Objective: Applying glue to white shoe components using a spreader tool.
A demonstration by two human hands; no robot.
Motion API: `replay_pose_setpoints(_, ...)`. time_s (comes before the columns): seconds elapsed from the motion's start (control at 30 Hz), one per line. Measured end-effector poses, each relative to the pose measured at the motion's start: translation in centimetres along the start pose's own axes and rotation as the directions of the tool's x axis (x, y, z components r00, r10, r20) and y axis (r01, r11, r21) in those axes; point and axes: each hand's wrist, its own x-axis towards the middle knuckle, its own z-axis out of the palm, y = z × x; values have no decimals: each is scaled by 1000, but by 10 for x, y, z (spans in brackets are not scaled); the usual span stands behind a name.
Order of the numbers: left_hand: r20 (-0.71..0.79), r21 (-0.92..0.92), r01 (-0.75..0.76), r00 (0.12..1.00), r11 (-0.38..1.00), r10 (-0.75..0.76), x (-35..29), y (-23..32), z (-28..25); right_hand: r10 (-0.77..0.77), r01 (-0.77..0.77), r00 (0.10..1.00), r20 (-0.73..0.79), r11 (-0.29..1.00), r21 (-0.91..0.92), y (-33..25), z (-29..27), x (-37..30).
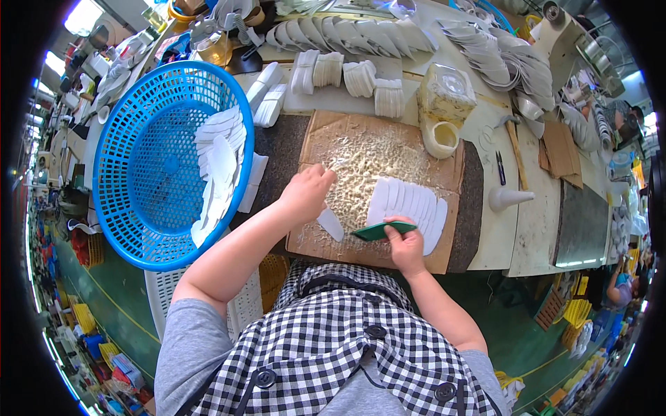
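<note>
My right hand (406, 248) grips a flat green scraper (374, 231), its blade tilted toward the left over a sheet of cardboard (305, 239). Dried, lumpy glue (371, 163) crusts the middle of that sheet. Just beyond the scraper, thin white strips with rounded ends (406, 201) lie overlapped in a fan. My left hand (306, 194) is closed low over the cardboard's left part, fingertips pressed together; whatever they pinch is hidden. A single white strip (331, 224) shows beside that hand's heel, partly covered by it.
At left, a blue plastic basket (107, 194) holds a heap of white strips (220, 159). Bundled white pieces (359, 78) stand behind the cardboard. A glue-smeared container (447, 93) and small pot (441, 141) sit at its back right. Farther right are a hammer (516, 149), a pen (500, 168) and a cone (510, 198).
</note>
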Motion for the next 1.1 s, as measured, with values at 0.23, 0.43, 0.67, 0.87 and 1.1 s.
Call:
replay_pose_setpoints(0.23, -174, 449, 99, 985, 888, -22, -18, 9, 13, 94, -86, 995, -35, 981, 176, -7, -12, 5)
replay_pose_setpoints(0.43, -102, 11, 170, 980, 985, -168, -33, 7, 6, 121, -88, 987, -101, 956, 279, -19, -14, 9)
replay_pose_setpoints(0.67, -620, 426, -290, 596, 857, 511, -8, 73, 7, 107, -21, 954, -280, 955, 296, -35, -42, 21)
replay_pose_setpoints(0.87, -235, 467, -398, 804, 789, 545, -4, 66, 91, 81, 36, 934, -347, 948, 317, -40, -38, 30)
replay_pose_setpoints(1.1, -284, 390, -354, 832, 850, 477, -8, 66, 110, -80, 70, 965, -251, 996, -49, -23, -16, 71)
